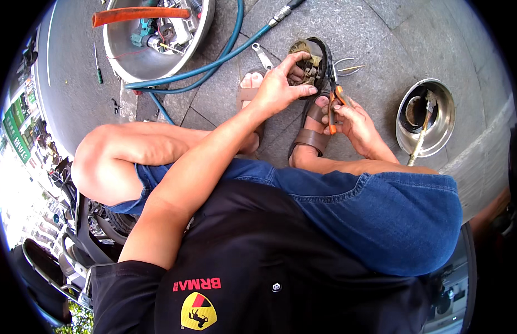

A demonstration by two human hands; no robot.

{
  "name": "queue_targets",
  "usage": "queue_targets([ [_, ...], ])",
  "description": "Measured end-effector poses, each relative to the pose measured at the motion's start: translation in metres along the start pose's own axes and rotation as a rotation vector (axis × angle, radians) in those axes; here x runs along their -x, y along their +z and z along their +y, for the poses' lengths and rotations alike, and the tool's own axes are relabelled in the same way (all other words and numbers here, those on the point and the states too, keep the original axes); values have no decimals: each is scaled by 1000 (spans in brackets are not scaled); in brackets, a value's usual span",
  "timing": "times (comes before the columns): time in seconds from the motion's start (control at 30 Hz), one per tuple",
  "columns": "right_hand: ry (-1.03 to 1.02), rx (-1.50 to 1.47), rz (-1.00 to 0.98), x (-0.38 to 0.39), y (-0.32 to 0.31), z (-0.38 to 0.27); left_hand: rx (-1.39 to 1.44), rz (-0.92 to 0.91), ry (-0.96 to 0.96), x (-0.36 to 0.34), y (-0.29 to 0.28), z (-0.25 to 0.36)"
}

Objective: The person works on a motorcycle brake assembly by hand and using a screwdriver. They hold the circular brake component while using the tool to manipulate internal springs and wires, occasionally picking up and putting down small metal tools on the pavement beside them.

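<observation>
A grimy round machine part (313, 60) with a dark rim and brownish, uneven insides stands near my feet. My left hand (280, 86) grips it from the left, thumb at its near edge and fingers over its face. Orange-handled pliers (333, 111) are in my right hand (356, 123), fingers wrapped round the handles. Their jaws point away from me and lie against the right side of the part; what they bite on, if anything, is too small to tell. Short thin wires (348, 69) stick out just right of the jaws.
At the far left a steel basin (114, 55) holds a teal power tool (142, 34) and an orange tube (138, 15). A blue hose (228, 58) crosses the paving beside a wrench (262, 55). A screwdriver (97, 68) lies leftward. Right, a metal bowl (449, 125) holds a brush (421, 133).
</observation>
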State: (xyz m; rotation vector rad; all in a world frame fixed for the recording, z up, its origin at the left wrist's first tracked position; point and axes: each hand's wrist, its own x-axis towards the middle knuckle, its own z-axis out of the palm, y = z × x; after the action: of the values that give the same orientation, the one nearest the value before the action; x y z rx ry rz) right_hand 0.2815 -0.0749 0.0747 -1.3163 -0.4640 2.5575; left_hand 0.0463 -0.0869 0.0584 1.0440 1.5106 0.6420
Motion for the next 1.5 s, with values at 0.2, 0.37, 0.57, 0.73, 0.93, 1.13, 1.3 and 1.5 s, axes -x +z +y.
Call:
queue_targets([
  [0.2,-9,-18,-16,0,-6,1,-9,-15,-27,-2,1,2],
  [0.37,25,-10,-11,2,-3,-2,-16,-28,12,-1,-1,-1],
  [0.57,-59,38,-13,-2,-6,15,38,-23,-31,1,-2,-2],
  [0.73,-132,72,-8,-7,-6,27,3,-34,-22,1,-3,5],
  [0.93,-206,215,42,-13,-6,37,13,-56,-10,0,-4,7],
  [1.13,-293,392,73,-14,1,33,-6,-63,-53,0,-7,2],
  [1.3,-287,363,92,-14,-3,39,16,-74,-84,0,-6,3],
  [1.5,-306,337,105,-15,1,39,12,-33,-31,2,-2,-2],
])
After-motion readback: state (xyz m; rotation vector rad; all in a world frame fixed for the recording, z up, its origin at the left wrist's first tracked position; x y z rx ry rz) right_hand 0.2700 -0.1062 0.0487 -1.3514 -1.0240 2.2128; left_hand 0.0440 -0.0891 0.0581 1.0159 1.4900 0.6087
